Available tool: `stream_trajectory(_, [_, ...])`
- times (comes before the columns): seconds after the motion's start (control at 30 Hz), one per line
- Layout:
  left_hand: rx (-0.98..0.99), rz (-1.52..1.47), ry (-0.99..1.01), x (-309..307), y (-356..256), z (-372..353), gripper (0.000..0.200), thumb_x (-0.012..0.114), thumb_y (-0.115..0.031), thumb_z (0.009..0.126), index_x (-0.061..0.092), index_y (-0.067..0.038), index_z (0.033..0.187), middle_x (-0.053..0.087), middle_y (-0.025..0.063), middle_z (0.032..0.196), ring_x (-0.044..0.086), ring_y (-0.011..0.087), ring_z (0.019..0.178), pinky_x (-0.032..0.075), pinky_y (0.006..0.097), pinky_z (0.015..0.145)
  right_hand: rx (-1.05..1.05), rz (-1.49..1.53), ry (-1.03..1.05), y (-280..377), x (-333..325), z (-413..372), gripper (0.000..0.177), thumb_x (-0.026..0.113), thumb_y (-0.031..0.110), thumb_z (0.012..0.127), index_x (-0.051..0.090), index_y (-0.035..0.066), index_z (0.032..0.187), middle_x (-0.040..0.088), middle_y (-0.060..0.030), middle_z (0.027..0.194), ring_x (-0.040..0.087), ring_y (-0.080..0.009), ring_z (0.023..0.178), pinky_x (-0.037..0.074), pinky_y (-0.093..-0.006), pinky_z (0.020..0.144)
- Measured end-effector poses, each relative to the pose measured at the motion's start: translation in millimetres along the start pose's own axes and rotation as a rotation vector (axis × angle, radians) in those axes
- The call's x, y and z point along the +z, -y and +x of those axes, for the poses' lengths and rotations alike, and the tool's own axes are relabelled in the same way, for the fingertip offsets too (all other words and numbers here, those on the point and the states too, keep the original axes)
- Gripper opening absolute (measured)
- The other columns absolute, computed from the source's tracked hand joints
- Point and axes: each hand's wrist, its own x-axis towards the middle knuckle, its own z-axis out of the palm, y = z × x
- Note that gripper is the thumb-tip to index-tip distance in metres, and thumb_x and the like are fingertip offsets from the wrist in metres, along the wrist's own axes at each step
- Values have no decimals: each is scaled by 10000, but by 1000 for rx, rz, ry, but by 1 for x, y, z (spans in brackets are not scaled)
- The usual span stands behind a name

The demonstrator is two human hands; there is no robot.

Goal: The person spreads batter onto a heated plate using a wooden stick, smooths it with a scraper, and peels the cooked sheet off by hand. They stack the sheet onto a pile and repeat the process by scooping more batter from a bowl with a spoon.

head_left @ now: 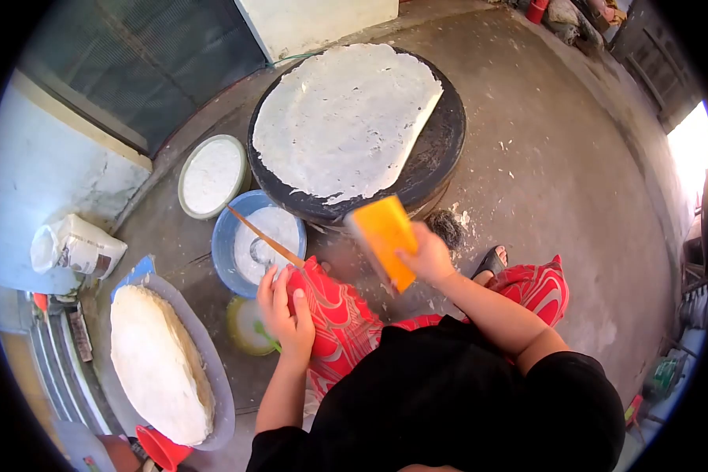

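My right hand [431,256] grips a flat rectangular orange scraper [387,236], slightly blurred, in front of the griddle's near edge. A large thin white flatbread [346,118] covers most of the round black griddle [436,153]; its right edge looks straight, as if lifted or folded. My left hand [289,318] rests at my left knee with its fingers apart. Close to those fingertips, a long wooden stick [266,238] slants across a blue basin [222,250] of white flour or batter. I see nothing held in the left hand.
To the left stand a bowl of white powder [211,175], a small green-yellow bowl [249,326] and a tray [223,405] bearing a tall pale stack of flatbreads [157,362]. A red bucket [163,450] and a white sack [86,244] sit farther left. A dark bristly clump [447,228] lies by the griddle.
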Motion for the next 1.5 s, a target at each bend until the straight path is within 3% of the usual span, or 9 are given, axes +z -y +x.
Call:
stream_trajectory(0.1, [90,21,34,4,-5,24,354,543,-44,765,501,37,1107,452,182,1173,433,333,1074,342,394,911,-115,-105,283,36,-31,-5,469,636,265,692,476,78,1091,600,-165,772,591,-343,749,470,-405,677])
stream_trajectory(0.3, [390,101,210,44,-5,110,478,679,-131,676,510,-10,1107,496,127,1119,446,316,1048,369,411,884,-334,-435,532,50,-80,6,431,624,234,694,483,103,1080,608,-133,742,598,-317,695,466,-405,614])
stream_trajectory(0.53, [543,304,573,148,18,140,552,655,-387,683,519,-50,1099,501,107,1125,439,290,1059,377,413,843,-456,-550,523,38,-56,10,237,577,158,700,526,97,924,594,-78,671,608,-275,657,462,-385,542])
stream_trajectory(0.63, [634,411,660,173,-2,141,534,647,-387,688,536,-52,1088,512,113,1101,462,278,1023,385,395,817,-433,-511,567,45,-57,5,211,560,122,692,521,99,898,583,-64,643,608,-264,631,454,-380,499])
stream_trajectory(0.77, [780,524,704,203,6,146,217,604,-233,684,604,-68,826,558,61,909,484,236,934,379,402,762,-499,-433,535,42,-55,2,179,533,112,713,520,95,890,572,-58,623,605,-258,608,447,-382,479])
stream_trajectory(0.87, [646,443,593,203,6,156,94,574,-157,664,589,-69,637,580,61,767,520,247,840,398,401,707,-507,-436,493,45,-64,0,156,523,115,723,517,91,877,568,-51,630,605,-250,606,449,-371,476])
stream_trajectory(0.97, [497,386,422,195,1,187,112,571,-139,666,571,-66,581,568,77,670,536,271,749,416,391,650,-479,-426,489,45,-68,-1,148,524,115,723,517,88,868,568,-46,637,606,-240,606,449,-361,473])
stream_trajectory(1.27, [777,361,27,156,-51,258,47,594,-98,661,556,-78,640,530,44,687,516,239,755,400,366,643,-525,-437,440,44,-68,-4,159,551,122,704,519,84,855,564,-41,635,603,-228,601,446,-344,469])
stream_trajectory(1.5, [835,306,411,177,-31,199,49,602,-99,662,573,-74,693,567,57,746,533,244,801,419,375,673,-524,-441,447,45,-68,-2,156,554,119,702,516,82,849,566,-43,651,602,-222,607,446,-343,470])
